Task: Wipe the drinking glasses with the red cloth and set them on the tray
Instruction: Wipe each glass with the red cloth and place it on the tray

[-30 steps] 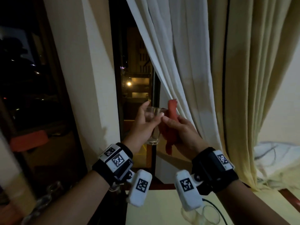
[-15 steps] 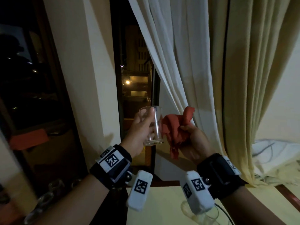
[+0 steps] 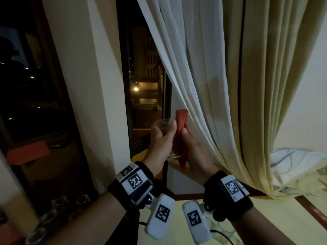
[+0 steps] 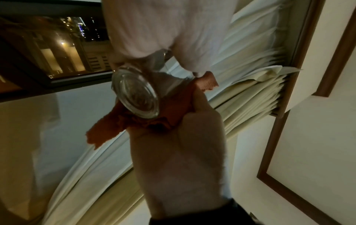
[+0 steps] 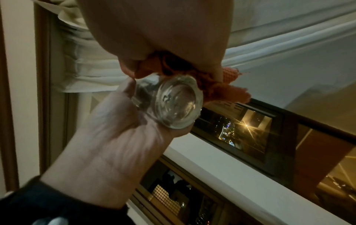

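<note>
Left hand (image 3: 160, 145) wraps fingers round clear drinking glass (image 3: 165, 122), held up at chest height before dark window (image 3: 145, 82), thick base toward wrist cameras. Right hand (image 3: 195, 151) grips bunched red cloth (image 3: 181, 121), pressing it against glass's right side; cloth top pokes above rim, tail hangs below base. White curtain (image 3: 194, 68) just behind hands. More glasses (image 3: 58, 202) low at left, dim. Yellow table (image 3: 276, 223) below.

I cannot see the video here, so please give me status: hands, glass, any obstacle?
Left hand grips the glass, raised. Right hand holds the red cloth against its side. Curtain hangs close behind; contact unclear. Tray not visible.
</note>
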The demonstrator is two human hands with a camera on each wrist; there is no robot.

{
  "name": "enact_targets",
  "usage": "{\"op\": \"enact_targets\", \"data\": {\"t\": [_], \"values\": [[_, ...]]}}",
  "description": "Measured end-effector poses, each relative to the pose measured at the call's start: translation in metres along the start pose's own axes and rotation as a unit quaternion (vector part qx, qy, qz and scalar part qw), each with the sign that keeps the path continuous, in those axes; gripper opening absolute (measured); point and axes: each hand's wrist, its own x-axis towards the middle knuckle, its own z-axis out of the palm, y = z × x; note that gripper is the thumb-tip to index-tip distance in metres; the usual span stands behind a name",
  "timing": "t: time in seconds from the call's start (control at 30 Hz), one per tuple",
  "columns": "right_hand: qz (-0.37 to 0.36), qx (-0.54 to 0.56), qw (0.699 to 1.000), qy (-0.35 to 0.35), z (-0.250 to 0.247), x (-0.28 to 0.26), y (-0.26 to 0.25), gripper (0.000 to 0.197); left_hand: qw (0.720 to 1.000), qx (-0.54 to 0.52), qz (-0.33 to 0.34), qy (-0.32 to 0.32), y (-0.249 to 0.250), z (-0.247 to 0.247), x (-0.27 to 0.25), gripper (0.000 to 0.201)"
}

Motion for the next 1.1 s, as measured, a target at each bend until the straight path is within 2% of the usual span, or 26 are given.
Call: {"op": "enact_targets", "data": {"t": [0.1, 0.17, 0.23, 0.3, 0.4, 0.43, 0.47, 0.57, 0.63, 0.73, 0.9, 1.0, 1.1], "values": [[0.033, 0.047, 0.998, 0.002, 0.000, 0.004, 0.003, 0.044, 1.000, 0.002, -0.009, 0.010, 0.001, 0.003, -0.003, 0.052], [0.056, 0.073, 0.996, 0.006, -0.002, 0.003, 0.006, 0.046, 0.999, -0.002, -0.022, 0.023, -0.001, 0.003, -0.003, 0.058], [0.080, 0.111, 0.991, 0.011, -0.005, 0.002, 0.009, 0.050, 0.999, -0.002, -0.022, 0.031, -0.003, 0.003, -0.004, 0.056], [0.108, 0.159, 0.981, 0.024, -0.009, 0.003, 0.010, 0.053, 1.000, 0.020, -0.012, 0.021, -0.004, 0.004, -0.004, 0.057], [0.130, 0.230, 0.963, 0.060, -0.017, 0.006, 0.013, 0.058, 0.998, 0.064, -0.011, -0.020, -0.006, 0.003, -0.003, 0.100], [0.122, 0.230, 0.963, 0.067, -0.020, 0.008, 0.015, 0.060, 0.997, 0.075, -0.015, -0.027, -0.006, 0.003, -0.001, 0.105], [0.108, 0.220, 0.967, 0.073, -0.022, 0.010, 0.016, 0.059, 0.996, 0.081, -0.021, -0.024, -0.007, 0.002, 0.001, 0.100], [0.064, 0.143, 0.984, 0.083, -0.024, 0.008, 0.020, 0.043, 0.997, 0.054, -0.046, -0.024, -0.012, 0.005, 0.006, 0.062], [0.052, 0.116, 0.989, 0.071, -0.022, 0.005, 0.020, 0.038, 0.996, 0.045, -0.063, -0.040, -0.018, 0.009, 0.006, 0.064], [0.065, 0.135, 0.987, 0.057, -0.024, 0.003, 0.020, 0.041, 0.998, 0.038, -0.033, -0.046, -0.022, 0.012, 0.007, 0.077], [0.130, 0.234, 0.961, 0.062, -0.035, 0.010, 0.025, 0.052, 0.995, 0.033, -0.029, -0.089, -0.015, 0.007, 0.012, 0.056], [0.128, 0.213, 0.966, 0.067, -0.038, 0.015, 0.031, 0.057, 0.997, 0.024, -0.030, -0.068, -0.015, 0.008, 0.019, 0.046], [0.102, 0.171, 0.978, 0.064, -0.038, 0.017, 0.034, 0.049, 0.997, 0.023, -0.033, -0.061, -0.017, 0.013, 0.023, 0.048]]}}
